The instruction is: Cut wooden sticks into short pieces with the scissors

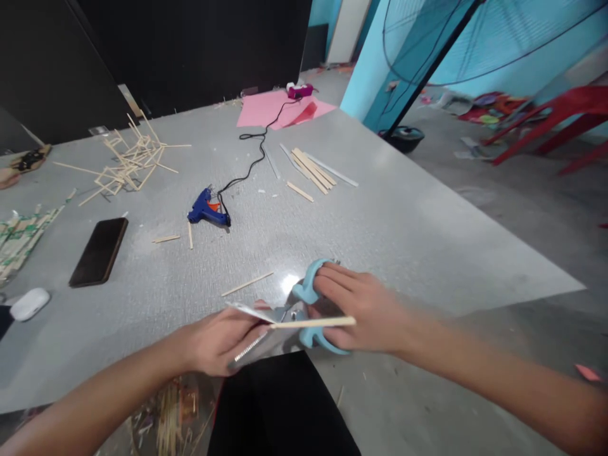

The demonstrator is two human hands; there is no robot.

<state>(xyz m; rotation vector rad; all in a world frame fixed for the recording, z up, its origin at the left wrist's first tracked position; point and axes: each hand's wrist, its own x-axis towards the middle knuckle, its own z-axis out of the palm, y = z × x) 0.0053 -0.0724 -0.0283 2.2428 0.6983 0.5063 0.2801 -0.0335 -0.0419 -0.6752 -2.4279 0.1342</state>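
Note:
At the near edge of the table, my right hand (373, 310) has its fingers through the light blue handles of a pair of scissors (308, 285). The scissors' metal blades stand apart and point left, toward my left hand (213, 345). My left hand is closed on one end of a thin wooden stick (308, 323), which lies across the scissors and reaches over toward my right hand. The fingertips of my left hand are partly hidden behind the blades. Just beyond it, another thin stick (247, 284) lies on the tabletop.
On the grey table (403, 240) lie a blue glue gun (209, 209) with a black cord, a phone (99, 252), a white case (30, 304) and loose sticks (313, 170). A stick framework (130, 161) stands at back left, pink paper (266, 109) farther back. A red chair (570, 111) is at right.

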